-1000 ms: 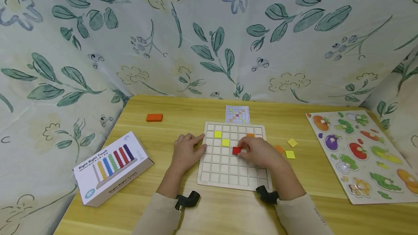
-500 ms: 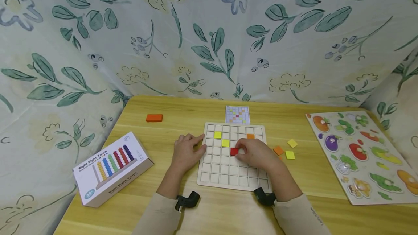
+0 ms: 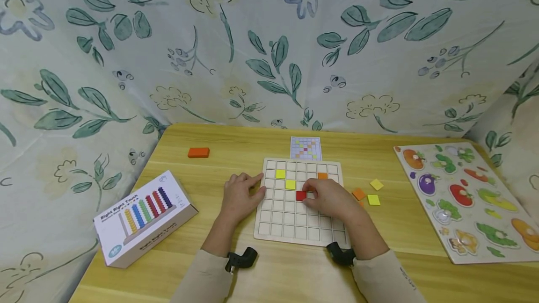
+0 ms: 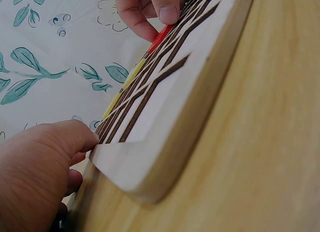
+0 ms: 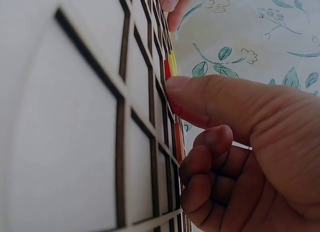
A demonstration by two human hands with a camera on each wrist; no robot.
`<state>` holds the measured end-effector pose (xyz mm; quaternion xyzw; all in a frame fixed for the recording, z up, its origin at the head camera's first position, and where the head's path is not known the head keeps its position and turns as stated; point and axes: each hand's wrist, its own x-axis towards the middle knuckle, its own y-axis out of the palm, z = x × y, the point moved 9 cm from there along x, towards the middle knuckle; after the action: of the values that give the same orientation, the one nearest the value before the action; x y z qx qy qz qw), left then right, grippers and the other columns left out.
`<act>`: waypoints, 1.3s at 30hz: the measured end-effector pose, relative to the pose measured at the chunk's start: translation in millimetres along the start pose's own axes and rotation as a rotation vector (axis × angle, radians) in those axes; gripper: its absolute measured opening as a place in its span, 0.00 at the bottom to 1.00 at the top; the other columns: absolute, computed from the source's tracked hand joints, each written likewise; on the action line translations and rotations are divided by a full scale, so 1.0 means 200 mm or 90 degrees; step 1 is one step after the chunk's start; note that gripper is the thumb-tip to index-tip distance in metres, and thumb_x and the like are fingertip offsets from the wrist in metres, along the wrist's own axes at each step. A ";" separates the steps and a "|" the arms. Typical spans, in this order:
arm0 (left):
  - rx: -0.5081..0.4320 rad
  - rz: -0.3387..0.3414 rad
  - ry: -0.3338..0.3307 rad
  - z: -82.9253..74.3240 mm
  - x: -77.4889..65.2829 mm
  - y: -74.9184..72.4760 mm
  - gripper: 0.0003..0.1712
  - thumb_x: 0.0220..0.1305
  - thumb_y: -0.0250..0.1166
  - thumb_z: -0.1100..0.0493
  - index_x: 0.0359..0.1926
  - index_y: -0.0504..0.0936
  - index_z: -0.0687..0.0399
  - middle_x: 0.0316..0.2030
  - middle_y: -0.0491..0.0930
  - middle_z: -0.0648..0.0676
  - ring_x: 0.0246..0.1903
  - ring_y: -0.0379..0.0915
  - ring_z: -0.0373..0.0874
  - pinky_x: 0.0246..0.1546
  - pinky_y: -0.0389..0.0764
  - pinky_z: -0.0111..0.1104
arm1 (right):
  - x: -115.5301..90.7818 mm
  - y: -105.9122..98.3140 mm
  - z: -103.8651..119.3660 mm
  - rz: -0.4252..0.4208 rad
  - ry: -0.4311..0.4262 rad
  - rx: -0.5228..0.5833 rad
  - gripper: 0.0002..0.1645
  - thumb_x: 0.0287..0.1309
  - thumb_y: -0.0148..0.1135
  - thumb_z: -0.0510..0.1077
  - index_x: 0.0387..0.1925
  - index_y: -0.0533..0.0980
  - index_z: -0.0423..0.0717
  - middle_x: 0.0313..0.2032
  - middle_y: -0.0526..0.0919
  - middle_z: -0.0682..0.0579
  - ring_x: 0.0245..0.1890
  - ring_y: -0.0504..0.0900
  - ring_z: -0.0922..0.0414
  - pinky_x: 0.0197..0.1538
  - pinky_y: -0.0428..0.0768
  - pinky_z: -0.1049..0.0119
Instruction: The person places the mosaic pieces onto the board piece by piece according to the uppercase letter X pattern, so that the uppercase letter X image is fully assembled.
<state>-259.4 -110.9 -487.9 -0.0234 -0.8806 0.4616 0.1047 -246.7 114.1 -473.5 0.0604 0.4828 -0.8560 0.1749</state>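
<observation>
In the head view, a square wooden grid board (image 3: pixel 278 229) lies on the table. My right hand (image 3: pixel 332 198) pinches a red tile (image 3: pixel 301 196) low over a cell near the board's middle; in the right wrist view the thumb (image 5: pixel 187 94) lies against it. Whether the tile sits fully in the cell is hard to tell. Yellow tiles (image 3: pixel 290 184) and an orange tile (image 3: pixel 322 176) lie in other cells. My left hand (image 3: pixel 241 198) rests at the board's left edge, its index finger and thumb touching it; the left wrist view shows the thumb (image 4: pixel 75 134) at the corner.
Behind the board is a printed pattern card (image 3: pixel 305 147). Loose yellow tiles (image 3: pixel 373 199) and orange tiles (image 3: pixel 358 194) lie to the right, before a vegetable puzzle board (image 3: pixel 463 200). An orange block (image 3: pixel 198 152) and a white toy box (image 3: pixel 145 219) are at left.
My right hand has shifted slightly left and toward me with the red tile, which now lies flatter over its cell. The left hand has stayed in place.
</observation>
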 end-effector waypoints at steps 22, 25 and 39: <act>0.005 -0.008 0.004 0.00 0.00 0.00 0.24 0.65 0.67 0.45 0.62 0.84 0.40 0.33 0.78 0.47 0.33 0.60 0.42 0.40 0.59 0.36 | -0.05 -0.20 -0.26 -0.028 0.099 0.076 0.20 0.64 0.68 0.52 0.56 0.79 0.54 0.32 0.72 0.48 0.29 0.72 0.52 0.29 0.69 0.64; 0.005 -0.007 0.001 0.00 0.00 0.00 0.24 0.65 0.67 0.45 0.62 0.84 0.39 0.33 0.78 0.47 0.33 0.60 0.42 0.40 0.59 0.36 | -0.06 -0.23 -0.32 -0.034 0.118 0.075 0.22 0.64 0.68 0.52 0.57 0.78 0.54 0.35 0.72 0.47 0.32 0.73 0.52 0.31 0.70 0.64; 0.001 -0.010 0.006 -0.02 0.00 -0.01 0.24 0.65 0.67 0.46 0.61 0.84 0.40 0.34 0.79 0.47 0.34 0.61 0.42 0.41 0.60 0.37 | -0.12 -0.34 -0.49 -0.060 0.149 0.100 0.25 0.67 0.65 0.53 0.61 0.74 0.50 0.37 0.72 0.46 0.33 0.72 0.51 0.32 0.71 0.62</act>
<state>-257.7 -109.8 -484.5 -0.0188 -0.8800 0.4612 0.1124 -256.1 235.6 -463.9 0.1503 0.4340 -0.8854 0.0721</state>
